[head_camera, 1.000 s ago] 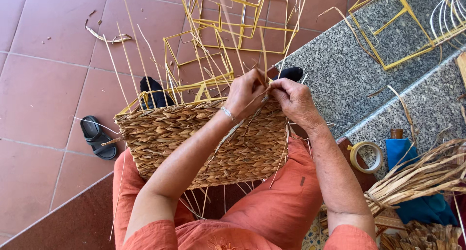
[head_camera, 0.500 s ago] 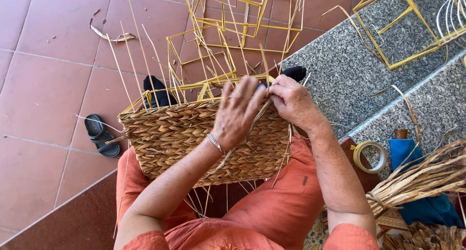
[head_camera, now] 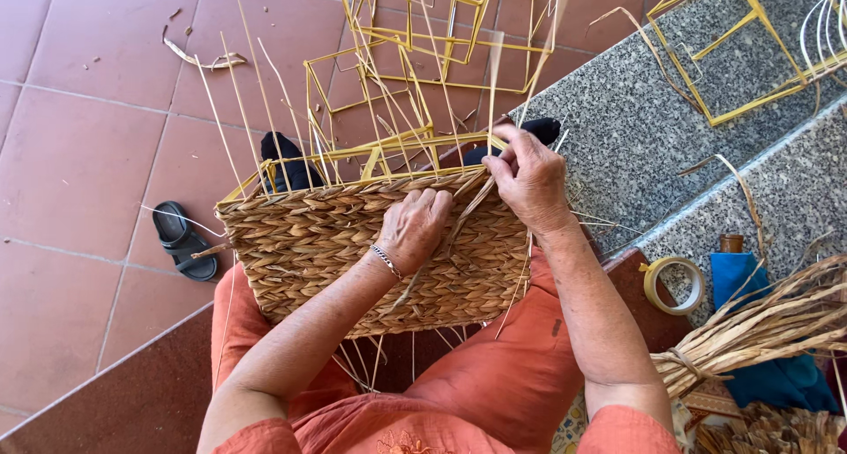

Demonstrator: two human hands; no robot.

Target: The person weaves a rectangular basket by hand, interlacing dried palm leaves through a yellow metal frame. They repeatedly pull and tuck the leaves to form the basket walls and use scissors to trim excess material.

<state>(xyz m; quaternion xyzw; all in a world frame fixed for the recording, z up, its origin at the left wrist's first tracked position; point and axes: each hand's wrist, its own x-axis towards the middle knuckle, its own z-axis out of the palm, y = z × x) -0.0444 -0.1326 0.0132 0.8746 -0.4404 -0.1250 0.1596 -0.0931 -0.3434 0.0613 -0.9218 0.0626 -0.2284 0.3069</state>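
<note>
You are sitting at a home porch or courtyard turned weaving spot; terracotta-red square floor tiles point(head_camera: 79, 145) spread out beside the speckled grey granite step point(head_camera: 635, 127); on that step lie yellow cane frames point(head_camera: 741, 57); at its near edge sit a roll of tan tape point(head_camera: 673, 285) and a tied bundle of dried straw-coloured reeds point(head_camera: 768, 326); a black sandal point(head_camera: 183, 240) lies on the tiles, well apart from the step.

upright yellow stakes point(head_camera: 388, 110) crowd above the woven basket point(head_camera: 318, 251), bare tiled floor point(head_camera: 79, 154) open at left
</note>
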